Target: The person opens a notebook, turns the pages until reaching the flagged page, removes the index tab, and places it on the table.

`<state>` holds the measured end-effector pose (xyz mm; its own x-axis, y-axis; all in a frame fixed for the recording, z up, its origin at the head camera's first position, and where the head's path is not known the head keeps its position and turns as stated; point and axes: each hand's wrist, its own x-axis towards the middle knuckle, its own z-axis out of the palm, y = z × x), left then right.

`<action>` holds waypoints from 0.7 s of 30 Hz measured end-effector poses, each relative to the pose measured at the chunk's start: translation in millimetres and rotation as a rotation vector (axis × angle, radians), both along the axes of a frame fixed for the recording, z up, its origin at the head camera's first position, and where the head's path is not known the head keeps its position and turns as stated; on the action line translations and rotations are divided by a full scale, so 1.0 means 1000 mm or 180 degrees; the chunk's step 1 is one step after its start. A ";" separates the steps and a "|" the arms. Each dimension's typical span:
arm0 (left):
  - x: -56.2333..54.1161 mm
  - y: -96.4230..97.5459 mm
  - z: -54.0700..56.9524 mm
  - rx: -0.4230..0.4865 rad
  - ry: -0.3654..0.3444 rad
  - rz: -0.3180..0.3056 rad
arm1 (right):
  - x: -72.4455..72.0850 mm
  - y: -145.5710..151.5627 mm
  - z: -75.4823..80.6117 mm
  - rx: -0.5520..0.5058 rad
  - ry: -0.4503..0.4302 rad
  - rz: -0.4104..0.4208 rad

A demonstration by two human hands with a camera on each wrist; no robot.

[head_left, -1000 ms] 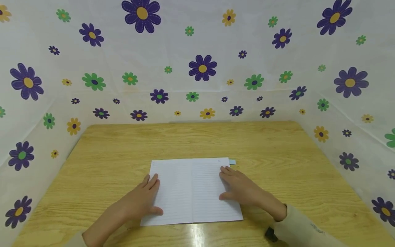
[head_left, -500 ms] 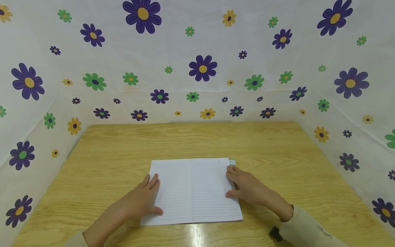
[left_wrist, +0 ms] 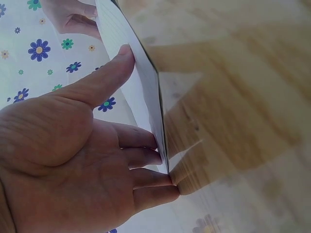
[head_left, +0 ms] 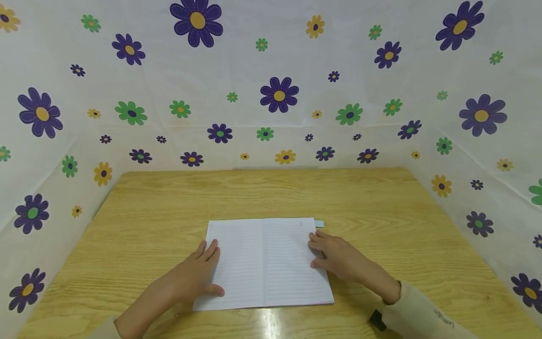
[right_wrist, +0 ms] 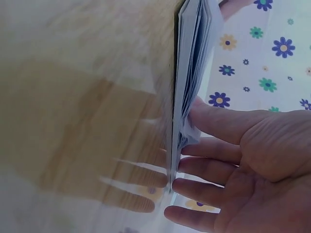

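An open notebook (head_left: 288, 278) with lined, otherwise blank pages lies flat on the wooden table. A light blue tab (head_left: 319, 224) juts out at its top right. My left hand (head_left: 192, 278) rests over the left edge, thumb on the page and fingers spread. In the left wrist view its fingertips (left_wrist: 158, 158) touch the notebook's edge. My right hand (head_left: 338, 256) lies at the right edge, thumb and fingers apart on the page. The right wrist view has the thumb (right_wrist: 214, 116) against the stacked page edges (right_wrist: 192, 63), where some paper bulges beside the index finger.
The wooden table (head_left: 271, 193) extends behind the notebook and to both sides. White cloth (head_left: 237, 61) printed with flowers encloses the back and sides. A small black object (head_left: 377, 320) shows by the right sleeve (head_left: 419, 310).
My right hand first slid right, from the page toward its outer edge, then its fingertips shifted slightly back left and down. The left hand and notebook stay in place.
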<state>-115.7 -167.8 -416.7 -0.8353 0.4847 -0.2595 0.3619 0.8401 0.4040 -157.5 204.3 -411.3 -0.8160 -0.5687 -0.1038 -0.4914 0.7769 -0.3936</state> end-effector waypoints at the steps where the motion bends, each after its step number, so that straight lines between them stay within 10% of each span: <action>1: 0.000 0.000 0.000 -0.0001 0.0010 -0.0009 | 0.000 0.000 0.000 -0.0010 -0.0011 -0.0030; 21: 0.000 0.000 -0.001 0.0051 -0.0005 0.0012 | 0.002 -0.006 -0.006 -0.0210 0.0549 -0.0064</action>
<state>-115.5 -168.1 -417.3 -0.8366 0.4857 -0.2532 0.3582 0.8349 0.4180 -155.5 198.3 -417.2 -0.8298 -0.5530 0.0756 -0.5406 0.7626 -0.3554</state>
